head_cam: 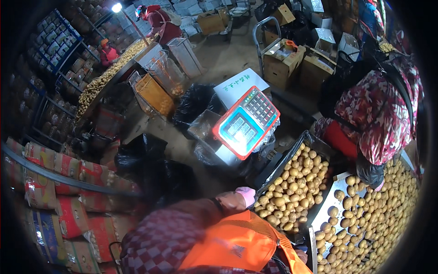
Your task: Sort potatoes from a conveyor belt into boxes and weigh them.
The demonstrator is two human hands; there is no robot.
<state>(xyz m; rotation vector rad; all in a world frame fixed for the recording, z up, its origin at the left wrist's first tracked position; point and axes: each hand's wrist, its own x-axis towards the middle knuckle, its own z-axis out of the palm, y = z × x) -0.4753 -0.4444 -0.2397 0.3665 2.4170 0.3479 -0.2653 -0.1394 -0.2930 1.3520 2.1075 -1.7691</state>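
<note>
My left hand (245, 196), in a pink glove, is at the near left edge of a box (266, 178) lined with black plastic. Its fingertips are hidden, so whether it grips the rim cannot be told. Potatoes (296, 181) fill this box. My right hand is out of view; only what looks like a bit of sleeve shows past my orange vest (236, 239). To the right, a metal sorting table (330, 198) carries many loose potatoes (386, 219). Beyond the box stands a red-rimmed digital scale display (246, 122), lit up, with a keypad.
At right, a co-worker in a patterned jacket (379, 106) reaches a gloved hand (379, 186) onto the potatoes. Stacked cartons (68, 191) stand left behind a metal rail (61, 176). Black plastic bags (150, 164) lie nearby. Two people work at a far potato-covered table (102, 80).
</note>
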